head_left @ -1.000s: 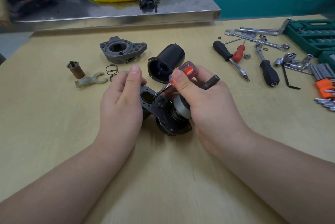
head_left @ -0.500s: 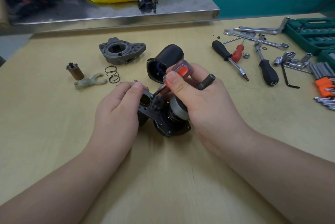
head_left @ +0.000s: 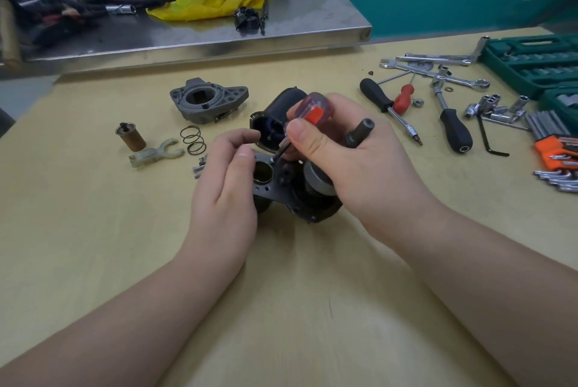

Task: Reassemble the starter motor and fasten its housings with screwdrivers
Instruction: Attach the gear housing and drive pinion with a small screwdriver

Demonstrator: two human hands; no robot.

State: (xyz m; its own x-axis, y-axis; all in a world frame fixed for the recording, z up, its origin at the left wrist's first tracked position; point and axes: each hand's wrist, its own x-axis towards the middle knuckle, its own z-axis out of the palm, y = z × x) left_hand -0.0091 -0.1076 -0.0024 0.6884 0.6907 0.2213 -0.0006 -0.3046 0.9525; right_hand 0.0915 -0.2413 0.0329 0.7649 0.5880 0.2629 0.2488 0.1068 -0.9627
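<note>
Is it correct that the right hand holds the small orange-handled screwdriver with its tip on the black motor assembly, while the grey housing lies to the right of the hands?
Not quite. The head view shows the grey housing on the left, beyond the left hand. The rest holds: the right hand grips the screwdriver, tip down on the motor assembly.

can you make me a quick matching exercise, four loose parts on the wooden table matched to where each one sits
Things:
1. grey cast metal housing
2. small brass-coloured cylinder
3. coiled wire spring
4. stubby screwdriver with clear and orange handle

Places:
A. in the grip of the right hand
B. standing upright, farthest left
C. beyond the left hand, near the steel tray
D. lying just right of the pale forked lever

Pairs: 1-C, 2-B, 3-D, 4-A
</note>
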